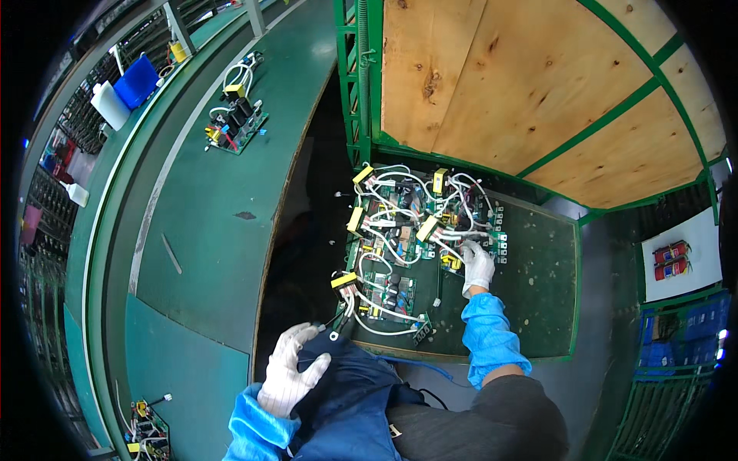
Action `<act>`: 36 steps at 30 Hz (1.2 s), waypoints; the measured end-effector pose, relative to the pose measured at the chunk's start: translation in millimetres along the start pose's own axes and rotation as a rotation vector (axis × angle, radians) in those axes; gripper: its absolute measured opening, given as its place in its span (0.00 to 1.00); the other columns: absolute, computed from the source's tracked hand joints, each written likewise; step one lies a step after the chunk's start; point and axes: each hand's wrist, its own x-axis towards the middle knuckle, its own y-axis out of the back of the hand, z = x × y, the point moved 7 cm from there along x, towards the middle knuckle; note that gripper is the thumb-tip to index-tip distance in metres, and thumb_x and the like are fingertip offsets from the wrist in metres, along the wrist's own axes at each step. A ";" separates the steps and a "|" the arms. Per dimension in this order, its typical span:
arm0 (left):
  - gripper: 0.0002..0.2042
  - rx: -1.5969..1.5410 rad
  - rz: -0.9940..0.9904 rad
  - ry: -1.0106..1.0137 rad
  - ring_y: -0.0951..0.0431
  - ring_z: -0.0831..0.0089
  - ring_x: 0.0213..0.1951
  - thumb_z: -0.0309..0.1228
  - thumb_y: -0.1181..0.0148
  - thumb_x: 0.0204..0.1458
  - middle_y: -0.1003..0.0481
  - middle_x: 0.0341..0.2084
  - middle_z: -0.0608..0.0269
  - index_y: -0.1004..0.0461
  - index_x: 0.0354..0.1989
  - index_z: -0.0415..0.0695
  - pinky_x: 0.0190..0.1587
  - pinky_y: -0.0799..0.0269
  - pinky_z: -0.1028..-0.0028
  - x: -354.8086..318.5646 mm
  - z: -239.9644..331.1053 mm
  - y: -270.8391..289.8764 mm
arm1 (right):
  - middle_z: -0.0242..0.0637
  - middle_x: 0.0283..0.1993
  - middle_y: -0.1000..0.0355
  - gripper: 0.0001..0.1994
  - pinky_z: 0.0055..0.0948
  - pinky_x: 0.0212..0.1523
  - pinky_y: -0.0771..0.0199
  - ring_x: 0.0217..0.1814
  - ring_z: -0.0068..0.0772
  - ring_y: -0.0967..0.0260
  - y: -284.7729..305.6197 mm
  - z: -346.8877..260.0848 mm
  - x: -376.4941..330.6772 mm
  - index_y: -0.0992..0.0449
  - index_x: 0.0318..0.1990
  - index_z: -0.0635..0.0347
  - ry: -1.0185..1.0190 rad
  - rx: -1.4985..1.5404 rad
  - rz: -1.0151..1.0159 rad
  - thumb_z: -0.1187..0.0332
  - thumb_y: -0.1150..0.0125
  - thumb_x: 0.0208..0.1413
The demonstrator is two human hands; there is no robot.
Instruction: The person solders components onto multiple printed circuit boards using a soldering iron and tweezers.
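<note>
1. Far upper left: a blue bin (138, 79) and a white jug (110, 105) sit at the rim of the curved green bench (223, 200).
2. Lower left corner: a small board (150, 430) with wires lies at the bench edge.
3. Upper left of centre: another wired board (237, 123) rests alone on the bench, well apart from both hands.
4. Bottom centre-left: the left hand (290, 370), white-gloved with a blue sleeve, lies flat with fingers spread on dark blue cloth (350, 399) at the person's lap. It grips nothing.
5. Just beside that hand, a white ring terminal (334, 335) hangs off a wire from the pile.
6. Centre: a pile of boards (392, 253), green with white wires and yellow connectors, lies on the dark tray (538, 292) of a green cart.
7. Centre-right: the right hand (477, 265), also gloved, reaches to the pile's right side. Its fingers curl down onto a board (453, 257) there, touching it; whether they pinch a wire or merely press, I cannot tell.
8. Above: plywood panels (523, 84) in a green frame back the cart.
9. Far right: a white sheet (680, 261) with two red shapes on it.
</note>
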 end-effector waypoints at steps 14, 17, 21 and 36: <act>0.24 -0.168 -0.059 0.132 0.29 0.70 0.54 0.31 0.35 0.51 0.29 0.51 0.58 0.34 0.55 0.38 0.58 0.36 0.70 -16.0 -9.3 0.8 | 0.49 0.41 0.24 0.21 0.49 0.43 0.27 0.45 0.54 0.27 -75.0 34.9 24.7 0.22 0.40 0.53 -0.133 -0.375 -0.313 0.48 0.55 0.60; 0.19 -0.391 -0.019 0.269 0.30 0.68 0.54 0.30 0.36 0.52 0.30 0.52 0.57 0.29 0.51 0.38 0.58 0.36 0.69 -21.3 4.3 21.9 | 0.52 0.46 0.26 0.25 0.50 0.49 0.31 0.50 0.58 0.30 -82.9 47.0 29.5 0.25 0.48 0.55 0.093 -0.569 -0.737 0.47 0.63 0.61; 0.22 -0.480 0.121 0.339 0.28 0.70 0.53 0.34 0.36 0.52 0.28 0.50 0.60 0.30 0.54 0.42 0.55 0.32 0.69 -57.9 -12.6 53.0 | 0.50 0.54 0.30 0.23 0.44 0.56 0.33 0.53 0.54 0.30 -18.6 -69.9 12.6 0.28 0.56 0.46 0.570 -0.713 -0.884 0.48 0.52 0.57; 0.16 -0.834 0.638 0.521 0.29 0.69 0.52 0.25 0.46 0.58 0.28 0.49 0.55 0.33 0.55 0.36 0.57 0.35 0.71 -149.2 -39.9 110.0 | 0.42 0.64 0.47 0.34 0.60 0.66 0.56 0.66 0.52 0.50 -85.0 -663.0 87.7 0.33 0.57 0.16 0.547 -0.254 -0.098 0.35 0.33 0.37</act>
